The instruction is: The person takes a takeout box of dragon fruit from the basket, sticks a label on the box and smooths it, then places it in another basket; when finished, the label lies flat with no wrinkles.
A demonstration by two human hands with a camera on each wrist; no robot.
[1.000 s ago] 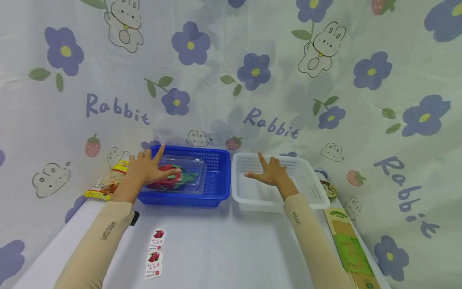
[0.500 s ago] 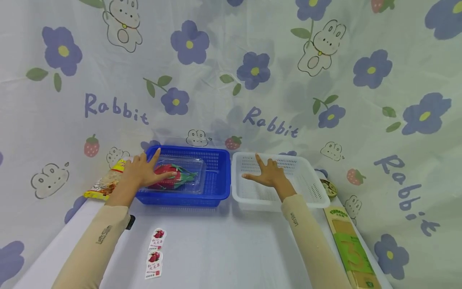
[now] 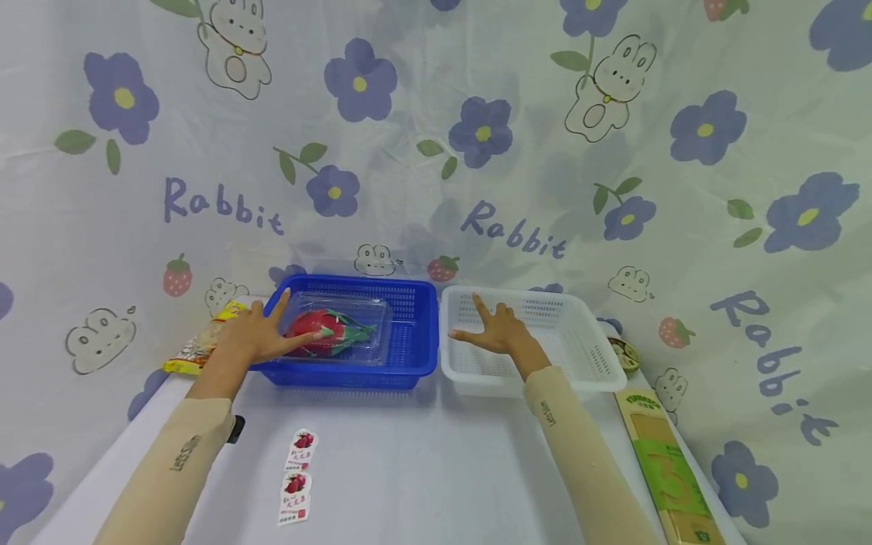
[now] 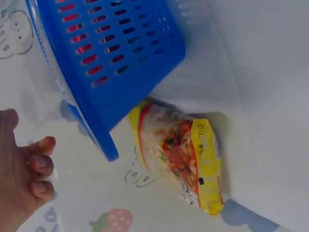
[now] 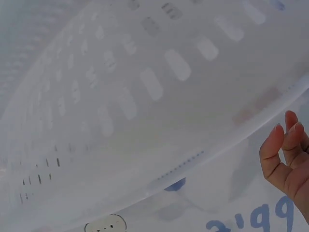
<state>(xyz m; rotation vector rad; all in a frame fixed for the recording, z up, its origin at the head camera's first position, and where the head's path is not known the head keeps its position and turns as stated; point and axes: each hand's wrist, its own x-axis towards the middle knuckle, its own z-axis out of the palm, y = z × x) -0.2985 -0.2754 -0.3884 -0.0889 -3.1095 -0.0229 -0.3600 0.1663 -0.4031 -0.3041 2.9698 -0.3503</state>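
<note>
Spread wide, the left hand [image 3: 253,334] hovers near the blue basket [image 3: 347,378], which holds a red fruit [image 3: 315,330] in a clear box [image 3: 378,347], while the right hand [image 3: 500,331], also wide, hovers near the white basket [image 3: 568,341] beside it.

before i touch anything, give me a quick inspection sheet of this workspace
surface: white table, two stickers lying on its left half
job's things: blue basket holds a clear box, through which a dragon fruit shows; white basket close by on the right, contact unclear
clutter: food bag left of the blue basket; tin and green pack along the right edge
grips: left grip at the blue basket's left end, right grip over the white basket in the head view; both hold nothing
cables: nothing seen
surroundings: pale curtain with purple flowers and rabbits
</note>
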